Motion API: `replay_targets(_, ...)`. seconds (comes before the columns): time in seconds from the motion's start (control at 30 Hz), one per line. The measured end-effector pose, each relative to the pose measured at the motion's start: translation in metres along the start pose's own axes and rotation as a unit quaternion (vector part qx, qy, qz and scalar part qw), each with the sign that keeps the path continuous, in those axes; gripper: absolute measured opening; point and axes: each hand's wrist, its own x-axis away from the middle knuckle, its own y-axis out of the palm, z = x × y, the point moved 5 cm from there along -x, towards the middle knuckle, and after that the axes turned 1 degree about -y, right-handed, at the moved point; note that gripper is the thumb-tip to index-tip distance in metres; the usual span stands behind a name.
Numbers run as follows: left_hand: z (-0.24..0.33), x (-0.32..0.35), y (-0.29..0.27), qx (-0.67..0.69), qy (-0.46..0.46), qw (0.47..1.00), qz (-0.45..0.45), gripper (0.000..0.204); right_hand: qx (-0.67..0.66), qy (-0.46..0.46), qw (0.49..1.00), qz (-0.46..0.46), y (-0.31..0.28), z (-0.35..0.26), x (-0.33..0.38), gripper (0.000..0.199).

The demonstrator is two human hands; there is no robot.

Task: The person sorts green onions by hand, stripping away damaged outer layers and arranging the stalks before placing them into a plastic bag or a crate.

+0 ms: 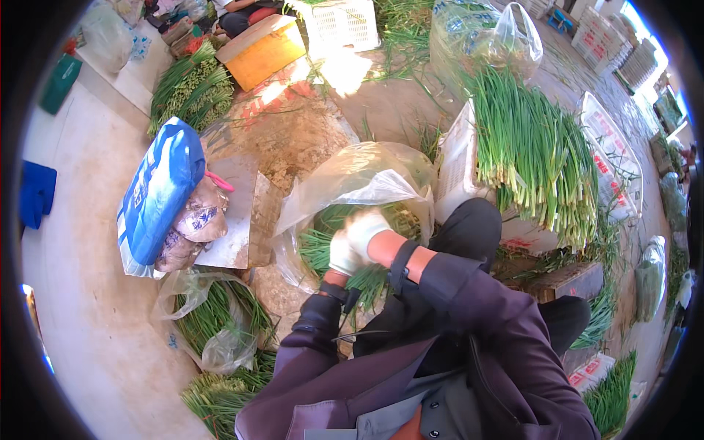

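Note:
Both my hands wear white gloves and meet at the mouth of a clear plastic bag [301,207]. My left hand [342,255] is closed round a bunch of garlic chives [370,281], whose green leaves stick out on either side of it. Against it and slightly higher, my right hand [366,230] is closed and a little blurred; what its fingers hold is hidden. More loose green leaves lie inside the bag. Black straps circle both my wrists.
Right of the bag, a thick stack of chives [532,139] rests on a white plastic crate [458,158]. On the left, a blue bag [165,194] leans by a cardboard box [235,209]. Bagged greens [213,319] lie nearer me. A yellow box [264,51] stands far off beside a seated person.

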Motion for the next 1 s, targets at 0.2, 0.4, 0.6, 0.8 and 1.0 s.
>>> replay_targets(0.2, -0.026, 0.038, 0.037, -0.019, -0.006, 0.994, 0.106, 0.038, -0.072, 0.058, 0.983, -0.158, 0.055, 0.021, -0.021, 0.124)
replay_targets(0.4, 0.002, 0.039, 0.03, -0.035, -0.06, 0.975, 0.209, 0.054, -0.135, 0.141, 0.975, -0.11, 0.117, 0.073, -0.037, 0.056)
replay_targets(0.6, -0.009, 0.072, 0.071, 0.037, -0.079, 0.996, -0.009, 0.058, -0.144, 0.122, 0.975, -0.118, 0.084, 0.079, -0.045, 0.032)
replay_targets(0.8, -0.066, 0.063, 0.12, -0.022, -0.216, 0.967, -0.131, 0.083, -0.125, 0.085, 0.987, -0.059, -0.019, 0.09, -0.019, 0.046)
replay_targets(1.0, -0.113, 0.091, 0.159, -0.026, -0.328, 0.915, -0.233, 0.094, -0.2, 0.063, 0.976, -0.065, -0.124, 0.148, 0.077, 0.058)
